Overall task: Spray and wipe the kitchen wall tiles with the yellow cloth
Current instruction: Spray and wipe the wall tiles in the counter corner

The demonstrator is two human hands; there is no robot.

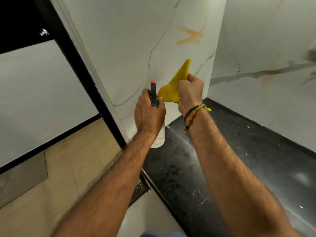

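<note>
I count one yellow cloth [172, 86] in my right fingers [192, 81], one spray bottle [158, 132] in my left fingers [160, 104], and two bead bracelets [193, 113] behind them.

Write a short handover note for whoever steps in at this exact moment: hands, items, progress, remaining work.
Left hand grips the spray bottle, red nozzle aimed at the wall tiles.
Right hand holds the bunched yellow cloth close to the tile; contact can't be told.
Done: both tools are in hand. Any spraying so far can't be told.
Left: an orange smear remains above the cloth; spray and wipe it, then the tiles over the black counter.
</note>
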